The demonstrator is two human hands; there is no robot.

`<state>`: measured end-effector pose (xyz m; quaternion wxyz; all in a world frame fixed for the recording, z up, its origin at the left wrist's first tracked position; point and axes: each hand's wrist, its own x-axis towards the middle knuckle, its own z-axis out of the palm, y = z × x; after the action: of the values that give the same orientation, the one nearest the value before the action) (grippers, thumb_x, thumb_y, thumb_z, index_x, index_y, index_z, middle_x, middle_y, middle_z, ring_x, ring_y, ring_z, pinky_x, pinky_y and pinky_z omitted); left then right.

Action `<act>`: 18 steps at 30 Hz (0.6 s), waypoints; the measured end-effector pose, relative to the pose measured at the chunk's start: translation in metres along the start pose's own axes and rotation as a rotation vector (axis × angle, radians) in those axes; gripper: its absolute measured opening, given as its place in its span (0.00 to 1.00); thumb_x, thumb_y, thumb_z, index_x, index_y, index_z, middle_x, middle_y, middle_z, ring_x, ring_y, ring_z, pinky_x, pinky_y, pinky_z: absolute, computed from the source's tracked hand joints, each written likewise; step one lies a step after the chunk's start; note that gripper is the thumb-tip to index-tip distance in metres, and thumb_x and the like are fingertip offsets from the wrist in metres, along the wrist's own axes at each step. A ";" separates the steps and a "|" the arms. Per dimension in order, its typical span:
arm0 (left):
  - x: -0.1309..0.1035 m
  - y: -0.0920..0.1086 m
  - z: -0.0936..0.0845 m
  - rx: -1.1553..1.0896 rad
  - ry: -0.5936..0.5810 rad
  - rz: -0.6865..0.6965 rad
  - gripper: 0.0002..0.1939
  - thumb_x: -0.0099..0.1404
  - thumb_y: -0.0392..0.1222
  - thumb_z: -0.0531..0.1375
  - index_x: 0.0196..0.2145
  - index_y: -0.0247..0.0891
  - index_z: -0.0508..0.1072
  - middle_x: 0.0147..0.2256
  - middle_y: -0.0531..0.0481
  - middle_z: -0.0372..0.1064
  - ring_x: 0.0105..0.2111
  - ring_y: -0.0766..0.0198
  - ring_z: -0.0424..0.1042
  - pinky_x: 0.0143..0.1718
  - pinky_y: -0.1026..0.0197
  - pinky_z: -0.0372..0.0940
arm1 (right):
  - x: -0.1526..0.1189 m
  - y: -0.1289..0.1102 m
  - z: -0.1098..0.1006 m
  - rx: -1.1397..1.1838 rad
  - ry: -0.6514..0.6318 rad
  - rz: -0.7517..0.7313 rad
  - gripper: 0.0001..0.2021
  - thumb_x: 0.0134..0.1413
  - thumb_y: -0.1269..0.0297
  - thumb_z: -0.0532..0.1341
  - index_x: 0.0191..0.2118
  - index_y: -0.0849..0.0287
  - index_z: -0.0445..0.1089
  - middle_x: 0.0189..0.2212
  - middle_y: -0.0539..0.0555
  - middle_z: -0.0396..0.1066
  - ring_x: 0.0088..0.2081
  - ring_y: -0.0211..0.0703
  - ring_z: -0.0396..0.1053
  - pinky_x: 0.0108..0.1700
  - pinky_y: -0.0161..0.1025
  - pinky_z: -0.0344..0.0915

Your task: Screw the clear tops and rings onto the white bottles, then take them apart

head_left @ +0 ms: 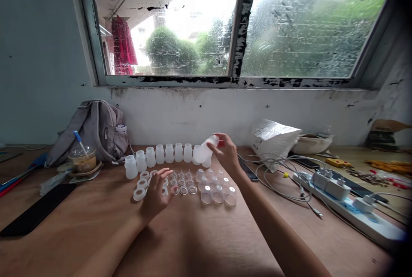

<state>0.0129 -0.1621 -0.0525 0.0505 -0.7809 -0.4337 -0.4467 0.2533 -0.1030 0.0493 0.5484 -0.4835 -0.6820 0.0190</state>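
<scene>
My right hand (225, 152) grips a frosted white baby bottle (206, 149), tilted and raised at the right end of a row of similar upright bottles (169, 153). The held bottle partly hides those behind it. My left hand (157, 191) hovers with fingers apart and nothing in them, over white collar rings (139, 194) and beside clear bottle nipples (181, 182). It covers some of the rings. To the right of the nipples, clear dome caps (218, 195) stand in rows on the wooden table (193, 242).
At left are a grey backpack (99, 131), an iced drink cup (83, 159) and a black flat slab (38, 209). At right lie a silver-white bag (273, 140), tangled cables (277, 182), a phone (247, 170) and a power strip (350, 212). A window wall borders the back.
</scene>
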 end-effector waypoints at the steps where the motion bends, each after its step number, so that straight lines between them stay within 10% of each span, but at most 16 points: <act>1: -0.003 0.007 0.004 -0.047 0.068 -0.028 0.23 0.59 0.44 0.54 0.51 0.41 0.52 0.51 0.43 0.53 0.52 0.54 0.54 0.52 0.52 0.52 | -0.004 -0.011 0.001 0.092 -0.116 -0.002 0.18 0.47 0.56 0.58 0.42 0.61 0.62 0.34 0.56 0.65 0.32 0.41 0.64 0.33 0.36 0.61; 6: -0.008 0.030 0.018 -0.310 0.080 -0.254 0.31 0.53 0.50 0.60 0.51 0.41 0.51 0.49 0.42 0.58 0.48 0.51 0.60 0.46 0.49 0.58 | -0.036 -0.046 0.016 0.237 -0.637 -0.052 0.17 0.44 0.52 0.59 0.35 0.61 0.63 0.23 0.47 0.61 0.23 0.34 0.59 0.22 0.29 0.54; 18: -0.010 0.041 0.026 -0.986 -0.437 -0.592 0.15 0.50 0.45 0.61 0.35 0.36 0.63 0.22 0.54 0.63 0.17 0.66 0.65 0.18 0.64 0.59 | -0.068 -0.046 0.052 -0.152 -0.508 -0.198 0.20 0.54 0.59 0.48 0.14 0.60 0.56 0.12 0.47 0.54 0.16 0.31 0.47 0.21 0.32 0.44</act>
<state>0.0572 -0.1818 -0.0629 -0.5329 -0.6322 -0.3751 -0.4191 0.1789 -0.1478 0.0046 0.3210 -0.4340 -0.8411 0.0346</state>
